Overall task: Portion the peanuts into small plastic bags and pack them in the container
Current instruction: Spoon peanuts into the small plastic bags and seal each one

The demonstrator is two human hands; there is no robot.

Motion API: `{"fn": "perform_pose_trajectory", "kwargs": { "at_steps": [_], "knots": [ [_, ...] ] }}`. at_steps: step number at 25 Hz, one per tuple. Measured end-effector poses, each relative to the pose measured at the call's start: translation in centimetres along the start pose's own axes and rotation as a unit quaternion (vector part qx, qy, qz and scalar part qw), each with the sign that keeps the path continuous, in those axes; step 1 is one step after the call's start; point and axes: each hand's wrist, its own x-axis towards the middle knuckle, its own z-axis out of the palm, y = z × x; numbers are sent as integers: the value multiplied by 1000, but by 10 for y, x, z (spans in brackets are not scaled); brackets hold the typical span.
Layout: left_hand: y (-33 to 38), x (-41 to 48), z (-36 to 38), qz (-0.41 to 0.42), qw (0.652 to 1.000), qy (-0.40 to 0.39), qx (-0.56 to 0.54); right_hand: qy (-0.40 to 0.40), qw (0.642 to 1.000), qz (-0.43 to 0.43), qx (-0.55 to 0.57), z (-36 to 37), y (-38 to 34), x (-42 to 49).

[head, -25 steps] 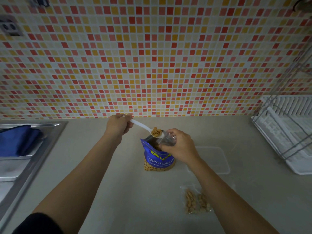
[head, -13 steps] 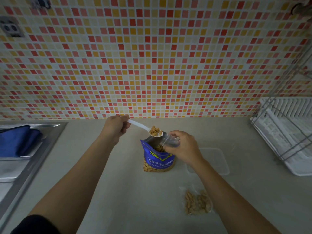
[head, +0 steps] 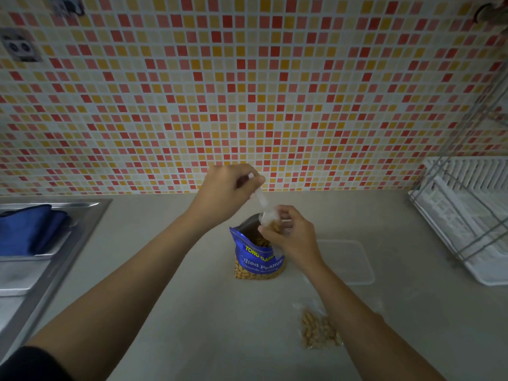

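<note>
Where the mosaic-tiled wall [head: 247,92] meets it, a pale countertop [head: 192,312] fills the lower half of the view. A steel sink [head: 41,270] is set into it at the left edge, and a white dish rack [head: 467,215] stands at the far right. A blue cloth [head: 30,229] lies in the sink. A clear, shallow plastic container [head: 346,259] sits on the counter between the rack and the person's right forearm (its outline is faint against the surface).

Near the middle of the counter, a blue packet of salted peanuts [head: 258,259] stands upright with its top open. The left hand [head: 225,191] is raised above and behind the packet, its fingers curled round the handle of a white plastic spoon [head: 259,198] that slopes down to the right. The right hand [head: 294,237] hovers over the packet's mouth, its thumb and fingers pinching a small clear bag [head: 272,222]. The spoon's bowl reaches into that bag's opening, where some peanuts show. Nearer the person, a filled small bag of peanuts [head: 319,328] lies flat on the counter, apart from the packet and outside the container.
</note>
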Motion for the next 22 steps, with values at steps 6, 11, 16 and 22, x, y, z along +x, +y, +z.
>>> {"fn": "perform_pose_trajectory", "kwargs": {
  "at_steps": [6,11,16,22],
  "knots": [
    [-29,7,-14,-117,981,142,-59,34,999,25,-11,-10,7,-3],
    [-59,-28,57,-221,974,-45,-30,64,997,14,-46,-20,3,-8],
    [-52,-65,65,-156,976,149,-35,72,997,14,-16,-28,1,-19],
    [-10,-137,120,-239,913,-62,-324,44,998,50,10,-25,25,-45]
  ]
}}
